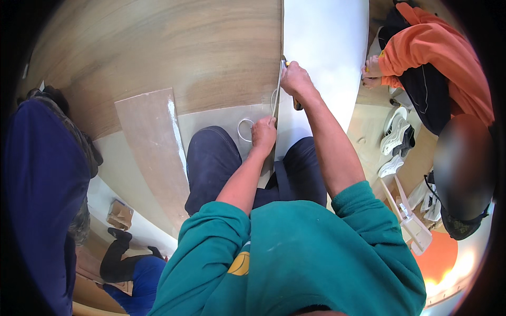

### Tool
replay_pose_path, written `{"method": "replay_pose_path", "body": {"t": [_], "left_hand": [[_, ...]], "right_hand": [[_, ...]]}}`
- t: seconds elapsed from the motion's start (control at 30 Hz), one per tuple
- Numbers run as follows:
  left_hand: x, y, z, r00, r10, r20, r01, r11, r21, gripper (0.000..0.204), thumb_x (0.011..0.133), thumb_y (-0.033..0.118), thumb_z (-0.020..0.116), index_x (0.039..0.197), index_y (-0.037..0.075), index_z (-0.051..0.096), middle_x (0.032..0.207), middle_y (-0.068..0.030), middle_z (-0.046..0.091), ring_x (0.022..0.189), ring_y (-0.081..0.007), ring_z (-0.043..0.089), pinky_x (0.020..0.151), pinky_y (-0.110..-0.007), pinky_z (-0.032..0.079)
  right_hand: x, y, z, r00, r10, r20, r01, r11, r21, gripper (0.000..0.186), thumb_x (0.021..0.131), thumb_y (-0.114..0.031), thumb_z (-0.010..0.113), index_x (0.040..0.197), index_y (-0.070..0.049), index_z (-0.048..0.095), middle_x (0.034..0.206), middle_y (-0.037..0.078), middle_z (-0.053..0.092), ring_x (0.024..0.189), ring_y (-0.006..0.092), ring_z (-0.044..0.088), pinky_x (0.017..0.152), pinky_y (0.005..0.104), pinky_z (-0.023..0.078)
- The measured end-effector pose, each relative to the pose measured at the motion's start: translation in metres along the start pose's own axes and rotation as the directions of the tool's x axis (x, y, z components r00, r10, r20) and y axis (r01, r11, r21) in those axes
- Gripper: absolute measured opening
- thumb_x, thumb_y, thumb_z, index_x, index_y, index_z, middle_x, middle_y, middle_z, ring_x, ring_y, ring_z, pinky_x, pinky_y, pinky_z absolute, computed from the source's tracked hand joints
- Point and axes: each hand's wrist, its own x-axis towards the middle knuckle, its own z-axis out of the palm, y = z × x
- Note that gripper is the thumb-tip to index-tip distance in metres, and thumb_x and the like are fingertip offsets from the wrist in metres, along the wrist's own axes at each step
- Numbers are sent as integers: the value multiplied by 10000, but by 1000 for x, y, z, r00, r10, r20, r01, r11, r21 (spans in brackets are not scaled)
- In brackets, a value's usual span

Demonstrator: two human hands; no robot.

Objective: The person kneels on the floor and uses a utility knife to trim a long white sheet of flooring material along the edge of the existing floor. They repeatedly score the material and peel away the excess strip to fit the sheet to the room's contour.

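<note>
A white board (324,47) runs away from my knees, and a thin pale strip (278,89) follows its left edge. The strip's loose end curls into a loop beside my left hand (263,134), whose fingers are closed on it near the board's close end. Farther along that edge, my right hand (298,81) is wrapped round a black-and-yellow hand tool (298,104). Most of the tool is hidden by the fist, so its exact kind does not show. Its dark front end meets the edge and the strip.
A brown wood-grain panel (174,52) fills the far left, with a narrow plank (153,142) on it. A person in an orange top (437,47) works at right, near shoes (395,137) and a small stool (414,226). Another in blue (42,174) stands left.
</note>
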Motion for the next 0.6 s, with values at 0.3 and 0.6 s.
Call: {"method": "replay_pose_path", "body": {"t": [0.3, 0.6], "left_hand": [[-10, 2, -2, 1000, -22, 6, 22, 1000, 10, 250, 908, 239, 566, 821, 26, 666, 841, -234, 646, 820, -456, 611, 748, -521, 473], [-14, -8, 0, 993, -90, 74, 87, 995, 49, 246, 902, 233, 571, 833, 23, 679, 848, -235, 656, 850, -446, 623, 763, -517, 486]], "right_hand": [[-4, 7, 7, 1000, -2, -23, 2, 1000, 10, 363, 968, -256, 458, 1084, 85, 505, 1011, 338, 630, 985, 463, 626, 868, 506, 499], [-25, 3, 8, 995, -60, -75, 60, 998, 3, 323, 967, -239, 465, 1043, 74, 487, 956, 329, 646, 948, 463, 640, 848, 517, 502]]}}
